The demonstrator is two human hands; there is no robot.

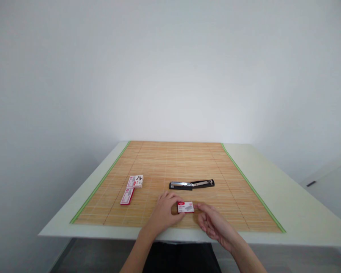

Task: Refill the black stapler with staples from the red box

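Red-white box (185, 207) | left end in left grip (165, 211) | right grip (214, 223) beside

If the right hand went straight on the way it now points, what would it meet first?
The right hand would probably meet the small white and red rectangular box first; whether they touch is unclear.

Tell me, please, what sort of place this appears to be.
Probably a desk workspace indoors, perhaps at home or in a small office: the pale table, the slatted mat spread over it, and the opened black stapler lying on the mat suggest so.
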